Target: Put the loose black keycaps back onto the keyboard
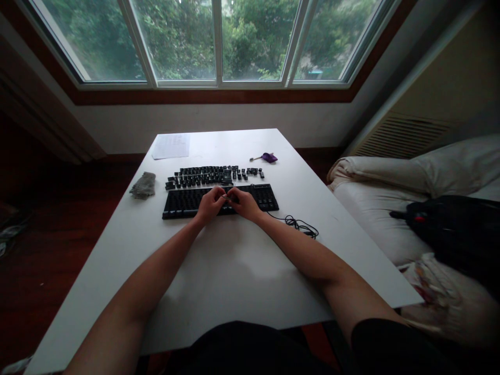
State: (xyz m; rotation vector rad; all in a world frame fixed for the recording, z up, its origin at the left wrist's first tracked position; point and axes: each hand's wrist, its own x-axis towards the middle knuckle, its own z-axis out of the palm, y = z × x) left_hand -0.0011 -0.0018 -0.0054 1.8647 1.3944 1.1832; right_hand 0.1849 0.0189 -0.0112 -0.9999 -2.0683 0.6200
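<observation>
Fingers (217, 192) of both hands bent inward and nearly meeting, tips around a small dark piece (234, 198); too small to ID, and can't tell which hand is clamped on it, or how firmly. Clock is centred on the keyboard, 12 toward the window.

Left hand (210, 204) at the keyboard's mid-left, right hand (247, 203) just right of its middle. Both forearms come in over the near part of the desk (234, 276).

Black keyboard (185, 200) lies flat under the hands, long side facing the person. Cable (300, 227) bunched loosely on the desk at 4. Grey crumpled cloth (144, 186) at 9, apart from the keyboard. Bed (367, 208) at 3, beyond the desk edge, black bag (457, 229) on it.

Loose keycaps (203, 179) in rough rows at 12, just past the keyboard. Purple item (270, 158) at 1, thin stick beside it pointing toward 9. Paper sheet (171, 146) at 11, near the far edge. Window (253, 41) at 12, trees outside.
</observation>
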